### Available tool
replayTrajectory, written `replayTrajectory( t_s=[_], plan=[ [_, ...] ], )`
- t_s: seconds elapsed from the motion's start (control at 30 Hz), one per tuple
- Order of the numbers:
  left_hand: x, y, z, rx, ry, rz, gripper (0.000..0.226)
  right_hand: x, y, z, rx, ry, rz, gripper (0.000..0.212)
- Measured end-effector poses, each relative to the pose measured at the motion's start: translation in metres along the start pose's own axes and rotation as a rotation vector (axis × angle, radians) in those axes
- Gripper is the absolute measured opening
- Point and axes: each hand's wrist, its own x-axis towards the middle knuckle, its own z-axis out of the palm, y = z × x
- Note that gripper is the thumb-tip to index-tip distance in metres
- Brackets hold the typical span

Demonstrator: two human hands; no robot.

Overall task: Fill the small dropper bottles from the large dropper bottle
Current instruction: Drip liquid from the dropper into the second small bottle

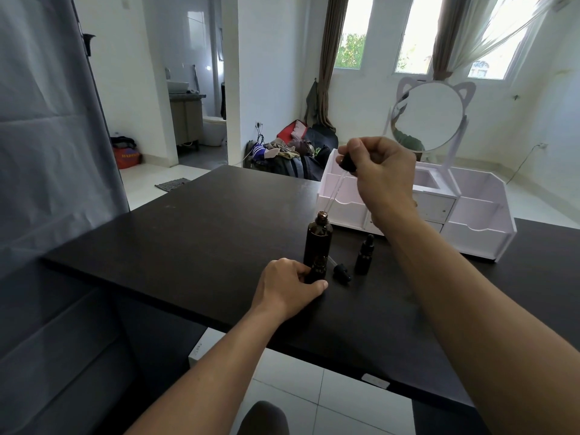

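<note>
The large dark dropper bottle (319, 237) stands open and upright on the black table (194, 233). My right hand (381, 174) pinches the black bulb of its glass dropper (337, 188), whose tip sits at the bottle's mouth. Just in front of the large bottle, my left hand (288, 287) grips an open small dark bottle (317, 269) standing on the table. The small bottle's dropper cap (342, 273) lies on the table to the right. A second small bottle (364, 255), capped, stands further right.
A white organiser (477, 221) with compartments and a round cat-ear mirror (428, 116) stands at the back right of the table. The table's near edge runs diagonally under my forearms. A grey curtain (47, 152) hangs at the left.
</note>
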Motion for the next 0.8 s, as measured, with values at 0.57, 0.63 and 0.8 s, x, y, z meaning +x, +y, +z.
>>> replayTrajectory(
  t_s=[0.57, 0.63, 0.8],
  plan=[
    [-0.005, 0.002, -0.001, -0.060, 0.040, -0.017, 0.034, -0.008, 0.036, 0.018, -0.099, -0.086, 0.121, 0.027],
    [-0.006, 0.002, -0.002, -0.074, 0.041, -0.016, 0.035, -0.011, 0.040, 0.019, -0.072, -0.070, 0.141, 0.028],
    [-0.006, 0.002, -0.002, -0.081, 0.036, -0.013, 0.035, -0.015, 0.042, 0.020, -0.037, -0.042, 0.160, 0.029]
  ],
)
